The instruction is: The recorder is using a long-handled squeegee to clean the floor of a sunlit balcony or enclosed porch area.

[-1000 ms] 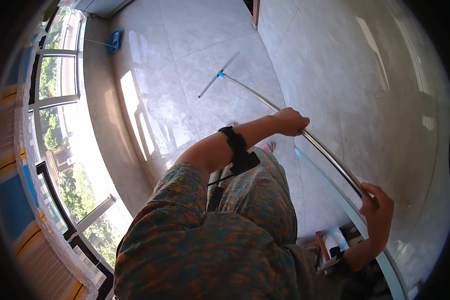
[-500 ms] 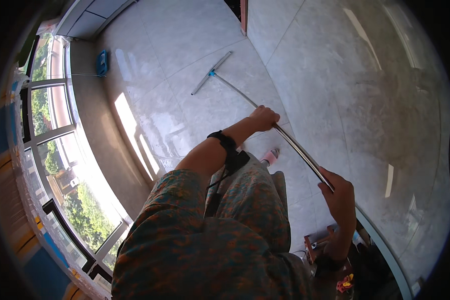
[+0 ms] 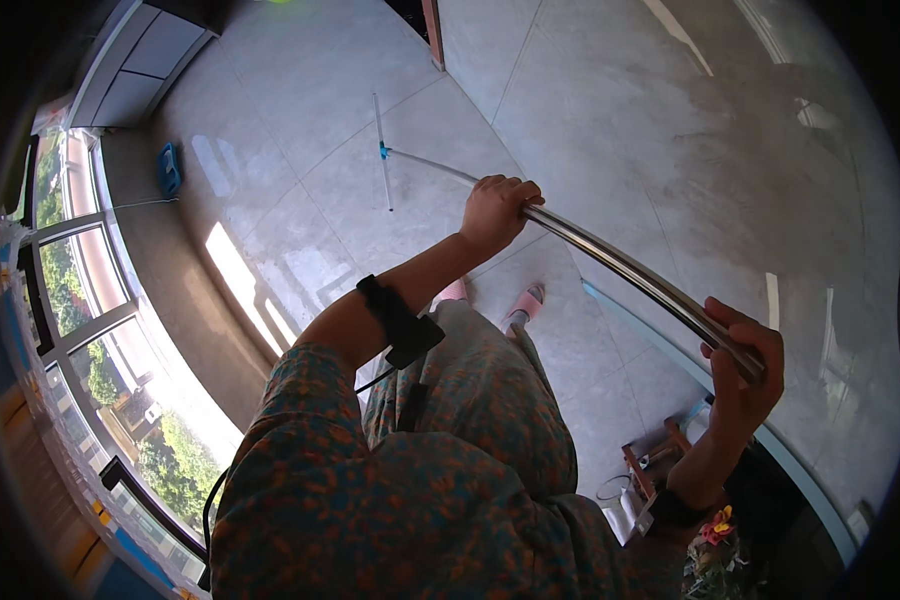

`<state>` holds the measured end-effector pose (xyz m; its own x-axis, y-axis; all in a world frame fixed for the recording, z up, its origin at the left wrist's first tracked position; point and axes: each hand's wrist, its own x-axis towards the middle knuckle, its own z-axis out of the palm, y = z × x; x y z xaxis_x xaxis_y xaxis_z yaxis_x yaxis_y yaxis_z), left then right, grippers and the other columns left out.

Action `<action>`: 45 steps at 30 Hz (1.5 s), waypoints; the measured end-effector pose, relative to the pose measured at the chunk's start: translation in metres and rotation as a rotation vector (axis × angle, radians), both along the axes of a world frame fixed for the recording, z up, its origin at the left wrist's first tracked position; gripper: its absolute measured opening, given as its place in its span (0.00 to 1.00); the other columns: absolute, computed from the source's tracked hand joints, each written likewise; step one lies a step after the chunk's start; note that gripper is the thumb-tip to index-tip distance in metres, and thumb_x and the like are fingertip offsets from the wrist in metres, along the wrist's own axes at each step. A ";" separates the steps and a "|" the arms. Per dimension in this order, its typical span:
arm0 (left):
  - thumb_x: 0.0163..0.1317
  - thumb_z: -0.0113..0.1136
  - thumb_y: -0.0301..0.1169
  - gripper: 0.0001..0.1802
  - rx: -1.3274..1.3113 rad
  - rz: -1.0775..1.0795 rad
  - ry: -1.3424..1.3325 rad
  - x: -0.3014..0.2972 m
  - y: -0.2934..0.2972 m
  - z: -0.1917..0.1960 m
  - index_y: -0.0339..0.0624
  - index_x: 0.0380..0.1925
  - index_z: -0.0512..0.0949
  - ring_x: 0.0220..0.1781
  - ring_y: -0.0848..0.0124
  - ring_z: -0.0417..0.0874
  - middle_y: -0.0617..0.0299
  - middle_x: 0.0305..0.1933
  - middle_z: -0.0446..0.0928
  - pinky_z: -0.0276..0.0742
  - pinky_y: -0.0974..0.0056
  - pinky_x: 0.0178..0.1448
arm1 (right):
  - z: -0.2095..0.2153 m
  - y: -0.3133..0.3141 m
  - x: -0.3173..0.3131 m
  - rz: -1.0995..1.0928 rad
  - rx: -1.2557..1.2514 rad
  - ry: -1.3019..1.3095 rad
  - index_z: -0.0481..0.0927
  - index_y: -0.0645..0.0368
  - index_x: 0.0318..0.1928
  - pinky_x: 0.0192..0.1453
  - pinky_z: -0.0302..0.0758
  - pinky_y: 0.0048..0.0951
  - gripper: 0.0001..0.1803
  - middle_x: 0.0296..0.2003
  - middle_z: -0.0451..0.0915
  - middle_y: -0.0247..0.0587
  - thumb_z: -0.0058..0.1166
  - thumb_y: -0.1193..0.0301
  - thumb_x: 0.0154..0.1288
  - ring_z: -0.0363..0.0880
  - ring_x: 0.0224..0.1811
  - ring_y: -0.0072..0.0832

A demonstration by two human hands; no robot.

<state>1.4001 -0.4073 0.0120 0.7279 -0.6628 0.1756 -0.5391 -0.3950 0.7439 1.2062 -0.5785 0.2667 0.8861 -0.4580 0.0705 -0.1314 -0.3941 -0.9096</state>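
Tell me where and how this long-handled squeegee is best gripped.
Likely best by its metal pole, coming from the near side, hands well apart: the left hand part-way along, the right hand at the near end. The pole is long, slim and slanted, rising to the right, with the crosswise blade at its far end.

We log the squeegee head ahead on the floor; its pole runs back and rightward, through the left hand to the right hand. To our left, windows above a low wall; a cabinet beyond, far left. Slippers on the floor, behind the squeegee head. Flowers at our near right.
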 end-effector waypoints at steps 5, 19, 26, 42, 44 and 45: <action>0.47 0.60 0.19 0.10 -0.220 0.039 0.118 -0.023 -0.026 0.035 0.43 0.31 0.79 0.35 0.60 0.78 0.63 0.28 0.79 0.73 0.59 0.42 | 0.043 0.031 0.009 0.210 -0.306 -0.276 0.72 0.52 0.39 0.26 0.71 0.25 0.19 0.38 0.84 0.49 0.66 0.58 0.55 0.79 0.26 0.29; 0.57 0.61 0.21 0.04 -0.201 -0.213 0.259 0.018 0.047 -0.043 0.36 0.33 0.80 0.38 0.62 0.78 0.57 0.31 0.78 0.73 0.63 0.44 | -0.006 0.119 0.078 0.850 -0.336 -0.219 0.73 0.47 0.46 0.36 0.81 0.33 0.13 0.45 0.79 0.37 0.54 0.68 0.59 0.84 0.36 0.31; 0.55 0.63 0.19 0.04 -0.148 -0.304 0.180 0.041 0.110 -0.043 0.37 0.30 0.80 0.34 0.65 0.76 0.58 0.28 0.76 0.72 0.64 0.40 | -0.021 0.154 0.085 0.982 -0.204 -0.313 0.70 0.54 0.52 0.35 0.82 0.34 0.18 0.46 0.78 0.46 0.53 0.70 0.60 0.84 0.39 0.36; 0.52 0.57 0.17 0.13 0.095 -0.085 0.216 0.069 0.067 -0.016 0.40 0.38 0.79 0.34 0.62 0.80 0.52 0.34 0.80 0.74 0.62 0.40 | -0.037 0.023 0.065 0.415 -0.042 -0.313 0.72 0.61 0.48 0.43 0.80 0.26 0.14 0.47 0.81 0.52 0.56 0.79 0.62 0.84 0.39 0.29; 0.53 0.58 0.18 0.13 0.064 -0.109 0.238 0.054 0.045 0.005 0.40 0.40 0.78 0.33 0.62 0.80 0.52 0.33 0.80 0.74 0.62 0.40 | -0.015 0.015 0.062 0.444 -0.047 -0.386 0.71 0.64 0.48 0.42 0.80 0.25 0.13 0.45 0.80 0.58 0.54 0.78 0.64 0.82 0.36 0.30; 0.53 0.59 0.19 0.13 0.047 -0.142 0.276 0.044 0.032 0.016 0.40 0.40 0.78 0.33 0.62 0.80 0.51 0.33 0.79 0.74 0.62 0.40 | -0.006 0.012 0.060 0.421 -0.046 -0.432 0.71 0.64 0.47 0.39 0.80 0.25 0.14 0.43 0.79 0.61 0.56 0.72 0.64 0.82 0.35 0.30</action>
<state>1.4439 -0.3751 0.0285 0.6436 -0.7638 -0.0493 -0.3711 -0.3677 0.8527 1.2663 -0.5666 0.2611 0.8774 -0.0621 0.4757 0.4220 -0.3717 -0.8269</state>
